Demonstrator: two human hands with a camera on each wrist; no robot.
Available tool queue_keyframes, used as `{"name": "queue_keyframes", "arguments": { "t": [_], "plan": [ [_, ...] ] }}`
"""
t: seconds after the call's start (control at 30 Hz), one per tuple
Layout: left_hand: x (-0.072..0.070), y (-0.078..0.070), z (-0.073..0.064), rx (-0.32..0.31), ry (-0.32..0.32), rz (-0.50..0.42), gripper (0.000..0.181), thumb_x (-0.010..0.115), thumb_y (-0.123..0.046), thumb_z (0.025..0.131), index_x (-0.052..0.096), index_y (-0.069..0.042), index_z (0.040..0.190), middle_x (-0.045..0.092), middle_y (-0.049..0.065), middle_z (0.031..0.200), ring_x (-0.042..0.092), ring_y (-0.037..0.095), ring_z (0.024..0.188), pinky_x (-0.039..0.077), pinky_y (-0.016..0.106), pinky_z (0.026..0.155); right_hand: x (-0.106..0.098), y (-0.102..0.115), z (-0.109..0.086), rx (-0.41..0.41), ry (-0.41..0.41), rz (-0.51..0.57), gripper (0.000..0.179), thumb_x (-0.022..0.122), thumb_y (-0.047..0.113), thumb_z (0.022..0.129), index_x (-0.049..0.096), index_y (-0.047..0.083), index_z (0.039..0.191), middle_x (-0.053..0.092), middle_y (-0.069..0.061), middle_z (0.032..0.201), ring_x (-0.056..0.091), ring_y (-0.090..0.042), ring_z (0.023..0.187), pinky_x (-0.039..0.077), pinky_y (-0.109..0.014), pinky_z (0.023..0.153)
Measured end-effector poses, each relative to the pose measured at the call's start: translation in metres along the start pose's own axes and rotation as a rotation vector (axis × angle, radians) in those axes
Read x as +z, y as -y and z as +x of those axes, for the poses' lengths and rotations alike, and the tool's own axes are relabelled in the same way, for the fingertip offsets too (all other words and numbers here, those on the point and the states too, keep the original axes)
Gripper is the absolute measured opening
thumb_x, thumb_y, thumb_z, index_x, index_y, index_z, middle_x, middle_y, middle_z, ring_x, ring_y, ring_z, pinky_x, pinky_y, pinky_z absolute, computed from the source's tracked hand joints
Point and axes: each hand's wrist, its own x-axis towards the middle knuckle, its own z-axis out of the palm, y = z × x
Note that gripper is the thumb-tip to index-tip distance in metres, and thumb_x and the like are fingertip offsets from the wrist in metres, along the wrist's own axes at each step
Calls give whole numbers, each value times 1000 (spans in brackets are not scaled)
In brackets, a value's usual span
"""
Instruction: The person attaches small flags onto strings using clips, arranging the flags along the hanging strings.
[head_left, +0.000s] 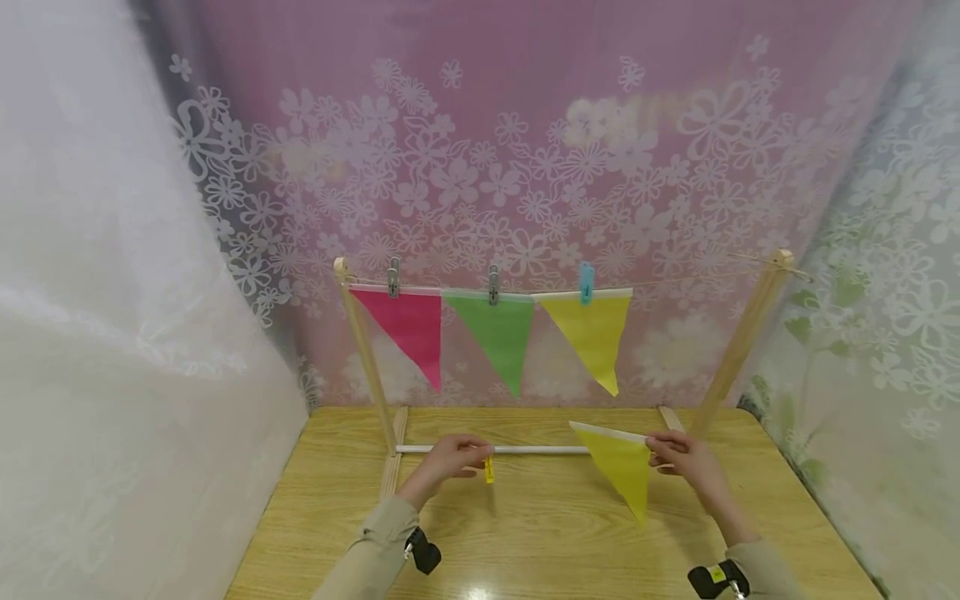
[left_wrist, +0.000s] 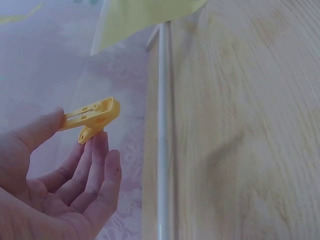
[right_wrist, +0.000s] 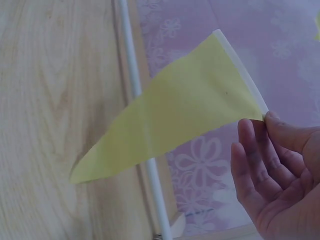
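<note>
My left hand [head_left: 454, 457] pinches a yellow clothespin [left_wrist: 92, 117] by its handle ends, thumb on one arm and fingertips on the other. In my right hand [head_left: 684, 460], thumb and fingers pinch the right end of the white top edge of a yellow pennant [right_wrist: 180, 95], whose tip hangs down over the table. Behind the hands, a pink pennant [head_left: 412, 329], a green pennant [head_left: 501, 333] and another yellow pennant [head_left: 596, 333] hang side by side on a string [head_left: 675, 281]. Two grey clothespins [head_left: 493, 285] and a blue clothespin [head_left: 587, 283] hold them there.
The string runs between a left wooden post [head_left: 367, 358] and a right wooden post [head_left: 738, 354]. A white rod [head_left: 540, 450] joins the posts low over the wooden table [head_left: 525, 550]. Flowered curtains [head_left: 525, 167] surround the table at the back and sides.
</note>
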Motion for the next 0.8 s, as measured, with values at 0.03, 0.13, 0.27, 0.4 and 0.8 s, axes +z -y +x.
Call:
{"name": "queue_keyframes", "arguments": {
  "t": [0.03, 0.13, 0.27, 0.4, 0.8],
  "plan": [
    [1, -3, 1, -2, 6, -2, 44, 68, -33, 99, 65, 0, 127, 70, 12, 117, 68, 29, 106, 54, 53, 96, -3, 3, -1, 1, 2, 3, 50, 61, 23, 104, 53, -16, 133, 74, -12, 103, 72, -18, 84, 61, -32, 77],
    [6, -13, 5, 3, 28, 6, 45, 68, -32, 99, 64, 1, 129, 70, 11, 115, 68, 29, 105, 56, 48, 93, -14, 9, -2, -5, 6, 4, 52, 60, 23, 104, 50, -17, 135, 75, -8, 103, 72, -14, 83, 61, -31, 77],
    [13, -30, 11, 17, 56, 20, 47, 68, -31, 99, 61, 3, 132, 69, 12, 115, 68, 33, 108, 58, 44, 91, -27, 16, -2, -33, -3, 3, 53, 58, 22, 105, 48, -19, 137, 75, -1, 98, 72, -12, 81, 60, -26, 73],
    [22, -47, 14, 39, 83, 28, 44, 67, -28, 100, 61, 3, 131, 69, 13, 115, 67, 35, 109, 58, 43, 90, -34, 21, -4, -50, -15, 3, 54, 59, 23, 105, 48, -19, 137, 75, 0, 97, 73, -14, 80, 60, -27, 73],
    [50, -98, 20, 110, 140, 55, 37, 67, -26, 100, 67, -2, 127, 71, 12, 114, 70, 31, 104, 59, 41, 87, -55, 32, -8, -122, -57, 30, 41, 58, 16, 105, 56, -17, 129, 72, 11, 88, 71, -10, 78, 60, -25, 71]
  ]
}}
